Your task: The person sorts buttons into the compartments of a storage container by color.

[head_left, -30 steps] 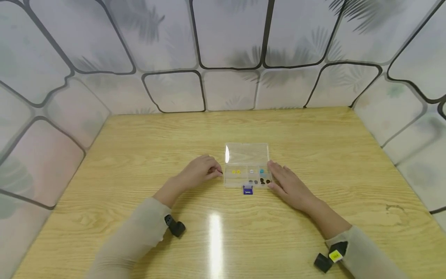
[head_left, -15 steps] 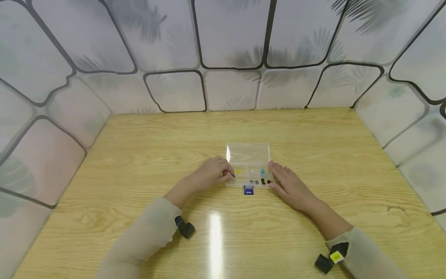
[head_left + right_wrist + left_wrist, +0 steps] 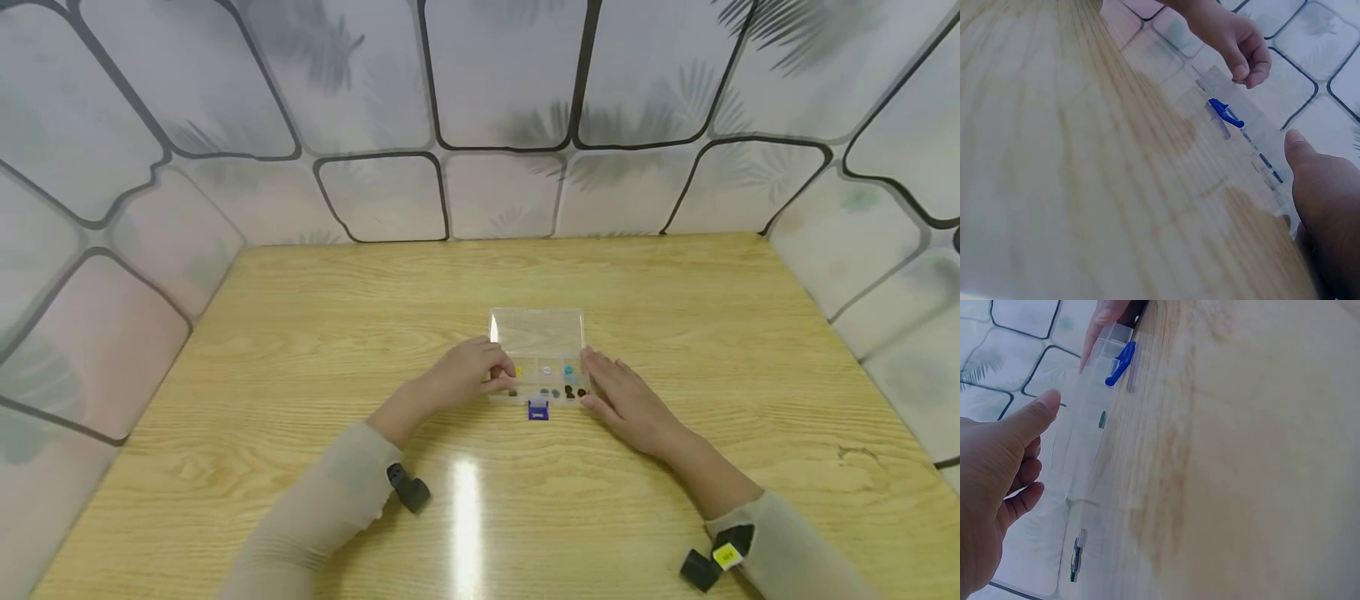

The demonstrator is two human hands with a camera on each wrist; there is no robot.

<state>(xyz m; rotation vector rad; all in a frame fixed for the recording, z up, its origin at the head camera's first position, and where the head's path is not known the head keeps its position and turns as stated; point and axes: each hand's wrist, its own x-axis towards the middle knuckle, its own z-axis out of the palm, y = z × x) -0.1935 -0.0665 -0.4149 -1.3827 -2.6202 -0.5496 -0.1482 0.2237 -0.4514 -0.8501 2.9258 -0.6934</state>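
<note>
Bending softly over the left end of a clear box (image 3: pixel 531 382), the left hand (image 3: pixel 463 375) sits near the middle of the head view. Its thumb and fingers are curved, and I can see nothing pinched there. They may be bent like that because the bits are so tiny. A dark green bit (image 3: pixel 513 393) lies in the box, just below the thumb tip. A yellow bit (image 3: pixel 519 370) peeks out behind it. A blue latch (image 3: pixel 537 411) sticks out from the front edge, a little below the frame's middle. The clear lid (image 3: pixel 538 328) is tipped back behind, likely so the bits can be reached. Next come two grey bits (image 3: pixel 555 393) near the front, with a white ring (image 3: pixel 547 371) behind them. Then a light blue bit (image 3: pixel 568 369) sits behind some black bits (image 3: pixel 569 390). Each colour has its own spot, perhaps to keep them sorted. Right of the middle, the right hand (image 3: pixel 633 408) has straight fingers and its thumb apart, touching the box's right end, maybe to stop it sliding. At the lower right, a black wrist camera (image 3: pixel 735 538) wears a yellow tag (image 3: pixel 726 556). Its marks are too small to read, and I can read no brand name anywhere.
</note>
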